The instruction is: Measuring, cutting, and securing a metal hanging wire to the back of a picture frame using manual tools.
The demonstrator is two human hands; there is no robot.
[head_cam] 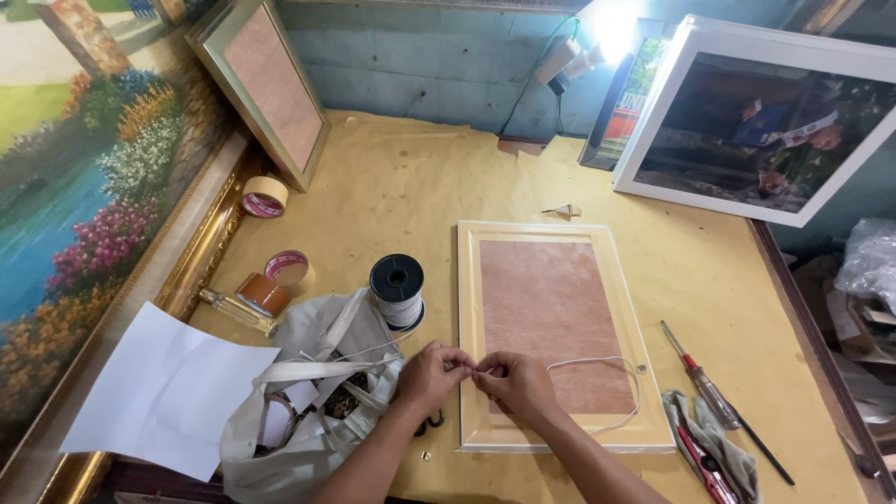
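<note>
While both of my hands meet at the near edge of the counter [392,187], the left hand [431,373] and right hand [515,385] each pinch the white cord [597,362] between fingertips, likely to knot it. Its loop lies across the face-down picture frame [551,327]. Just left, an open cloth bag [313,411] holds small dark hardware, handy beside the cord spool [398,289].

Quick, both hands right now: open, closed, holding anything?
Left hand: closed, pinching the white cord at its fingertips.
Right hand: closed, pinching the same cord over the picture frame.
</note>
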